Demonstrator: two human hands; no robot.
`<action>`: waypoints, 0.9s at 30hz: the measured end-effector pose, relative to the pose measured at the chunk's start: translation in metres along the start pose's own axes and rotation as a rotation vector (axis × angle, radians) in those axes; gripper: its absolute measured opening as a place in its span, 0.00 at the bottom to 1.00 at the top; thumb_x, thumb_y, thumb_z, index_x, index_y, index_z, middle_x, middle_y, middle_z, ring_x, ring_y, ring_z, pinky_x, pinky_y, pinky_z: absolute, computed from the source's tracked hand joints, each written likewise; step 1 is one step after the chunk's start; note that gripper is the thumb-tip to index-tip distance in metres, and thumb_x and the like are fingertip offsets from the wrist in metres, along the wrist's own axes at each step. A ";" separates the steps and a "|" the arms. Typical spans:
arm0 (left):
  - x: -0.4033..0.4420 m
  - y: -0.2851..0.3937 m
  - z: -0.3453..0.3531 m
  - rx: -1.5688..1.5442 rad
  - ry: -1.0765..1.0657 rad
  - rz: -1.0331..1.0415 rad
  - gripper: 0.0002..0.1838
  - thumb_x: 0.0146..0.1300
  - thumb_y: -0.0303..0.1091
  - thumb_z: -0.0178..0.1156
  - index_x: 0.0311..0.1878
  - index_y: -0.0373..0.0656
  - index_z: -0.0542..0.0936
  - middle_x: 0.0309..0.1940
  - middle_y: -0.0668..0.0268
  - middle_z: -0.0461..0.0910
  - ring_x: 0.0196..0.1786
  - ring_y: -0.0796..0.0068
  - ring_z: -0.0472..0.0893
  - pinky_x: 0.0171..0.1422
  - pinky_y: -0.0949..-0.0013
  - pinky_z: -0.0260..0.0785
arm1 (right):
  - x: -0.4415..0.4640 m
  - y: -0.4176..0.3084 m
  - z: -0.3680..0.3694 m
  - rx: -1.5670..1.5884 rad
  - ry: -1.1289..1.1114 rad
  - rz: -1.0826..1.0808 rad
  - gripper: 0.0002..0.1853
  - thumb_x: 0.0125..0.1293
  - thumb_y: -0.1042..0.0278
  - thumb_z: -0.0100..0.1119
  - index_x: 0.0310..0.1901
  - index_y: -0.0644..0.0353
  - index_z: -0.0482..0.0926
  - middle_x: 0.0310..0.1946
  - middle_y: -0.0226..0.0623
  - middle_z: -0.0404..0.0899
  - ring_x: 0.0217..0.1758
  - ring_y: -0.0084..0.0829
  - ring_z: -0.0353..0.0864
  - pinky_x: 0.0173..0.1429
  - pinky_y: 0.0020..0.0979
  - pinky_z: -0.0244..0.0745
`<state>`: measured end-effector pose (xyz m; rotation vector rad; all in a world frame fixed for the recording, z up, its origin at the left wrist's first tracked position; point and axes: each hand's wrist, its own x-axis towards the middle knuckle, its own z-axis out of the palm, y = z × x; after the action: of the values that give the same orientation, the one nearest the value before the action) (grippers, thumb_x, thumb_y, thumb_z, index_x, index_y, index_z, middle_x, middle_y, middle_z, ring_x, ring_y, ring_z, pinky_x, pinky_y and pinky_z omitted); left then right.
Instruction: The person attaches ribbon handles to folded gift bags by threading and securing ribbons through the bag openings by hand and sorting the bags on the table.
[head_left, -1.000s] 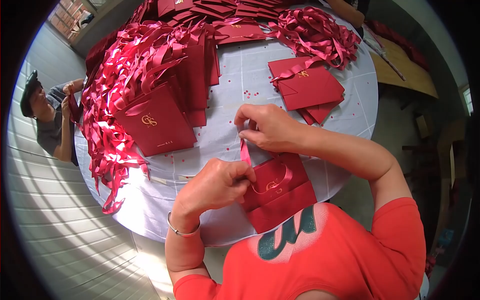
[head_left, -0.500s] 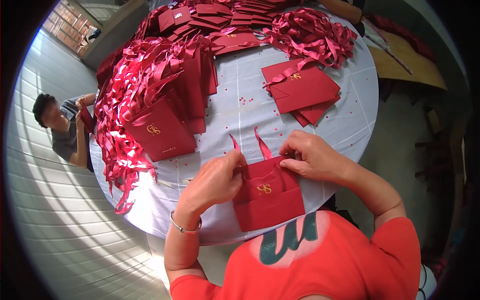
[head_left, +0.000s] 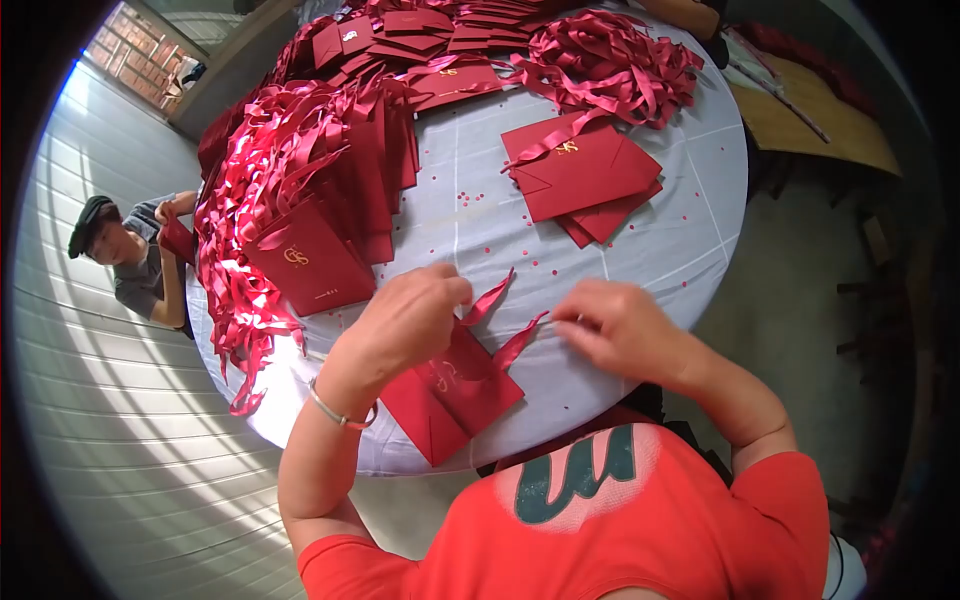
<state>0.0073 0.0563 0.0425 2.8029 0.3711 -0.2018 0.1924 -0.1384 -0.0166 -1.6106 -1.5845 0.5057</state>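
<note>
A red paper bag [head_left: 477, 395] with a faint gold emblem lies turned at the table's near edge, two ribbon ends rising from its top. My left hand [head_left: 405, 315], a bracelet at its wrist, is closed at the bag's upper left; its fingertips are partly hidden. One ribbon [head_left: 490, 297] sticks up just right of those fingers. My right hand [head_left: 625, 325] is closed in a pinch at the tip of the other ribbon [head_left: 520, 340], which slants up from the bag.
Finished-looking red bags [head_left: 310, 260] with heaped ribbons [head_left: 275, 150] stand at left. A small bag stack [head_left: 580, 170] lies at right, below a ribbon pile [head_left: 615, 65]. Red dots [head_left: 470, 198] dot the white tablecloth [head_left: 690, 240]. Another person [head_left: 145, 255] holds a red piece at far left.
The bag has turned and shifted left. My left hand has moved up and left with it; my right hand has left the bag's top edge for the ribbon's tip.
</note>
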 end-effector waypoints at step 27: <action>-0.076 0.004 0.113 0.032 0.520 -0.422 0.32 0.68 0.33 0.57 0.72 0.30 0.65 0.74 0.39 0.59 0.77 0.39 0.59 0.81 0.43 0.46 | 0.054 0.022 0.016 -0.331 -0.026 -0.446 0.03 0.55 0.71 0.67 0.32 0.59 0.85 0.39 0.33 0.83 0.45 0.36 0.81 0.50 0.38 0.76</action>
<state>-0.0752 -0.0013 -0.0496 2.7382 1.0833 0.4456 0.2015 -0.0802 -0.0302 -1.4142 -2.0549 0.0257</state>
